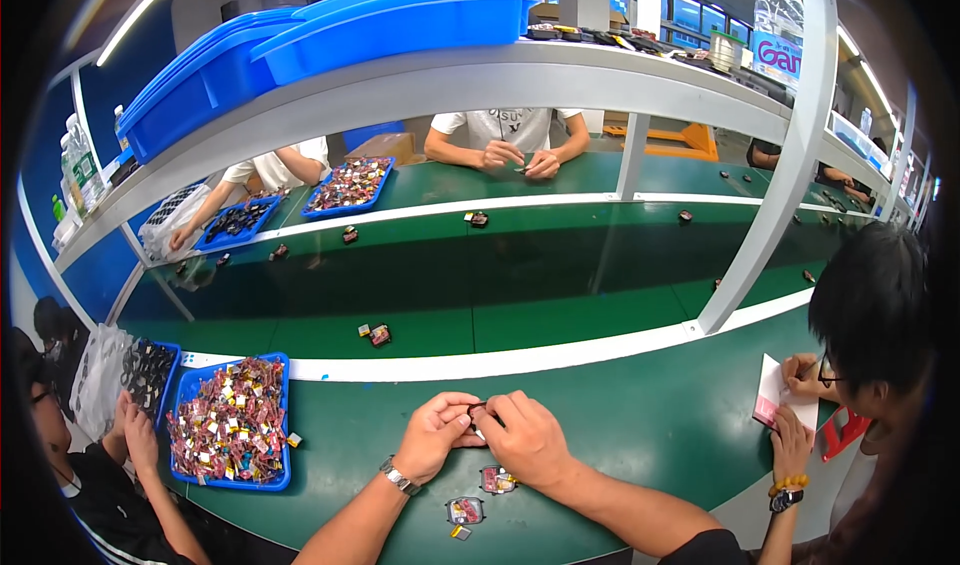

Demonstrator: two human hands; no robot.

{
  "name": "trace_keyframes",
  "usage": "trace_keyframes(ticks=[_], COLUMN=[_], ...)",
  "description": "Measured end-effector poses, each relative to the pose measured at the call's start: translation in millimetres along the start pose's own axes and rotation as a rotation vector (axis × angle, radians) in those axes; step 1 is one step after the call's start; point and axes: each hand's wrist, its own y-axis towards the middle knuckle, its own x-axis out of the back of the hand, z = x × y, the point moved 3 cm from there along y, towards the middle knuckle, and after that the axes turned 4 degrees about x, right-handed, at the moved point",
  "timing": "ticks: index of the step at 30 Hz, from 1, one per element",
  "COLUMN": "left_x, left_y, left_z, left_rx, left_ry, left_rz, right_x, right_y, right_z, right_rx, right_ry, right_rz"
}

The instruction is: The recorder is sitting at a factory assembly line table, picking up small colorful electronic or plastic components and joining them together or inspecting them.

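Fingers (468, 417) of both hands meet over the green desk (640, 415), pinched narrow around a small dark part (479, 408) held between them, just above the desk near its front edge. Left hand (437, 435), with a metal wristwatch (398, 476) on its wrist, curls in from the left; right hand (525, 440) closes on the same part from the right, the two hands touching. Just below them on the desk lie two small dark pieces with red inside (497, 480) (465, 510), close together. Well to the left sits a blue tray (280, 415) heaped with small red and yellow parts. Beyond a white strip (500, 363), another such piece (379, 335) lies on the darker belt.
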Motion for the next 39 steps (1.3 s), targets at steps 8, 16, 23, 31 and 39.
trace_keyframes(ticks=[8,16,23,31,39], left_x=[9,-1,19,25,30], left_y=[0,2,6,6,9], left_z=[1,-4,1,-6,-11], left_rx=[-0.044,-0.177,-0.319,-0.506,-0.585], left_ry=[-0.066,-0.103,0.065,0.231,0.242], left_rz=[-0.001,-0.159,-0.345,-0.525,-0.612], right_x=[0,-32,-70,-118,-170], right_y=[6,23,39,97,120], right_z=[7,-53,-146,-59,-44], right_rx=[-0.067,-0.251,-0.547,-0.451,-0.593], right_ry=[0.107,0.098,0.031,0.183,0.295], right_rz=[-0.025,-0.073,0.127,0.212,0.275])
